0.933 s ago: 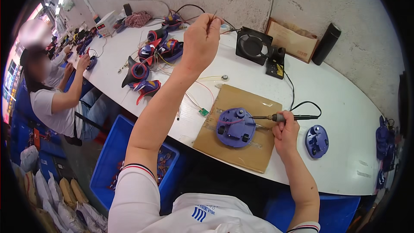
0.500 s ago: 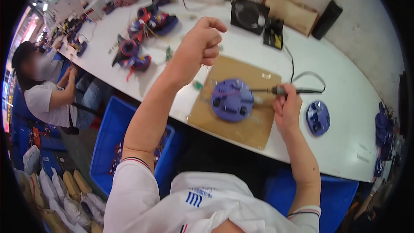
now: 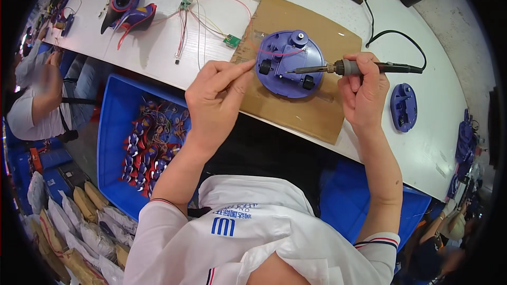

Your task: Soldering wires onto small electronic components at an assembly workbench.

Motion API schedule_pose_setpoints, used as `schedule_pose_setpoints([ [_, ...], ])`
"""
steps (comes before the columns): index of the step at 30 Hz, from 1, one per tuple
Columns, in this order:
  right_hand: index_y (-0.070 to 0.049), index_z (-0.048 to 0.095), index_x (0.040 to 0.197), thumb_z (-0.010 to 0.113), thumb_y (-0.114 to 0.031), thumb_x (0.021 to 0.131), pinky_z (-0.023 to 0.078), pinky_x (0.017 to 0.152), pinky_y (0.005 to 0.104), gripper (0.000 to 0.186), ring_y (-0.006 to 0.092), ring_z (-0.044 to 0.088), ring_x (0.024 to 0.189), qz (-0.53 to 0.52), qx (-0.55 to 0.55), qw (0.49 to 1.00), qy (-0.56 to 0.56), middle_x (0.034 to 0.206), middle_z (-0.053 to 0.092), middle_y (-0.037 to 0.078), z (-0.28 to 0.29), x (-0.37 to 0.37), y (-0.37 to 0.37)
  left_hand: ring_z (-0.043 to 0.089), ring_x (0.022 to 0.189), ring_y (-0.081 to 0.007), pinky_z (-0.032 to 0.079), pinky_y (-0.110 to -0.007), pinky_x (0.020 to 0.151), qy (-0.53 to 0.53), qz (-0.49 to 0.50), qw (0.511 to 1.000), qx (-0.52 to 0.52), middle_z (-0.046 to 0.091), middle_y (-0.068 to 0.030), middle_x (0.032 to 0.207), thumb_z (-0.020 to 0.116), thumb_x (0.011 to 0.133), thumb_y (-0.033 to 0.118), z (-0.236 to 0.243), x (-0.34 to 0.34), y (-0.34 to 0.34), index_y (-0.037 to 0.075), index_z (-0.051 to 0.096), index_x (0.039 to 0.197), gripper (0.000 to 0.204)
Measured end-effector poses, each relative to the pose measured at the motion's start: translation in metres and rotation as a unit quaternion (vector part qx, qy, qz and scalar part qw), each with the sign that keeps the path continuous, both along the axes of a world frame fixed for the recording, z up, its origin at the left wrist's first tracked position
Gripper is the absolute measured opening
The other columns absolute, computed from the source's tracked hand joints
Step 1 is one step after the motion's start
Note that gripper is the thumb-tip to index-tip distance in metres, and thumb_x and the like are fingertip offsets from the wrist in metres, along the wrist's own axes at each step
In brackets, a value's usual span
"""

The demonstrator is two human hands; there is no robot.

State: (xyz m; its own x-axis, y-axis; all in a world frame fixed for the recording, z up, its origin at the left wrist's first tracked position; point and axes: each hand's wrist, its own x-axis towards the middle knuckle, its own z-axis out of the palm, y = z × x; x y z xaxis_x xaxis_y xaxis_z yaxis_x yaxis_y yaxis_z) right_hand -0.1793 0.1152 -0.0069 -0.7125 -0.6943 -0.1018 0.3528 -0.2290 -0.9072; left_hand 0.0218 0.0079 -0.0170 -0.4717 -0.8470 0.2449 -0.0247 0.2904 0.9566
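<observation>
A round purple plastic base with small black wheels lies on a brown cardboard sheet. My right hand is closed round the handle of a soldering iron. The iron's metal tip points left over the middle of the base; whether it touches cannot be told. At the base's left rim, my left hand has thumb and forefinger pinched together, and what is between them is hidden. A thin red wire crosses the upper part of the base. Beside the cardboard lies a small green circuit board with wires.
A smaller purple base lies on the white table to the right. Red and purple toy parts stand far left. Below the table edge, a blue bin holds similar parts. The iron's black cord loops behind my right hand.
My left hand has come down from above the table to the base's left rim. The iron's tip has moved from the base's right side to over its middle. The view has shifted.
</observation>
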Motion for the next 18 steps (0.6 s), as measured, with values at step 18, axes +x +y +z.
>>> schedule_pose_setpoints([
  [18, 0.000, 0.061, 0.091, 0.049, -0.016, 0.095, 0.021, 0.033, 0.0164, 0.021, 0.0037, 0.022, 0.035, -0.019, -0.010, 0.999, 0.024, 0.052, 0.039, -0.001, -0.011, 0.006, 0.000, 0.052, 0.081, -0.0168, 0.039, -0.026, 0.077, -0.009, 0.089, 0.946, -0.311, 0.059, 0.0048, 0.068, 0.073, 0.056, -0.004, -0.035, -0.018, 0.003, 0.011, 0.067, 0.070, 0.021],
])
